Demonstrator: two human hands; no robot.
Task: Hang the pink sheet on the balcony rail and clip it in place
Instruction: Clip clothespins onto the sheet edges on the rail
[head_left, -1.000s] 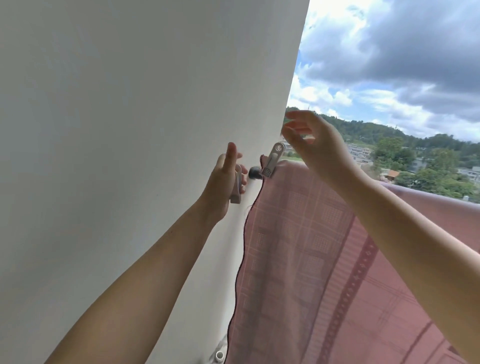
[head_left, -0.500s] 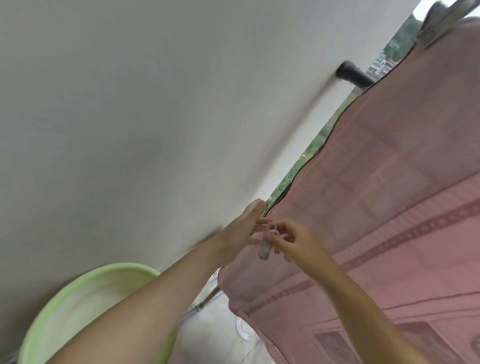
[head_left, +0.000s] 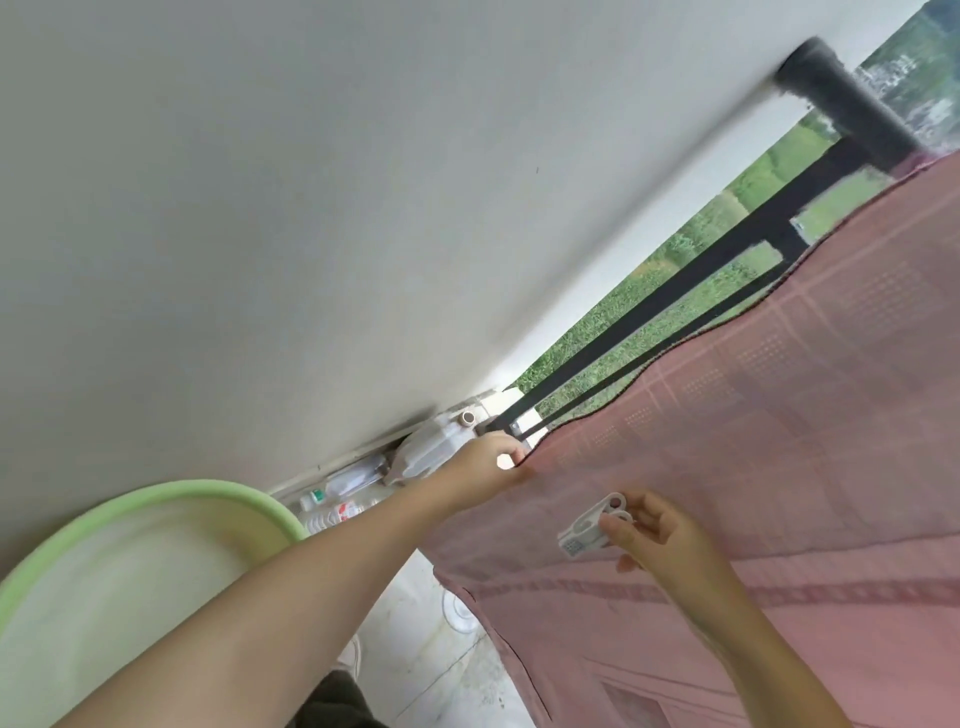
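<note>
The pink sheet (head_left: 753, 426) hangs down from the black balcony rail (head_left: 852, 104) and fills the right side of the view. My left hand (head_left: 485, 460) pinches the sheet's left edge low down, near the bottom of the black bars (head_left: 675, 280). My right hand (head_left: 654, 535) holds a white plastic clip (head_left: 592, 527) in front of the sheet, just right of the left hand. The clip is free of the cloth.
A white wall (head_left: 311, 208) runs along the left. A light green basin (head_left: 130, 582) sits at lower left. Plastic bottles and a white jug (head_left: 415, 452) lie on the floor by the wall. Grey floor tiles (head_left: 431, 654) show below.
The view has tilted downward. Both hands came down from the rail's top. The clip passed from my left hand to my right, and my left hand took the sheet's edge.
</note>
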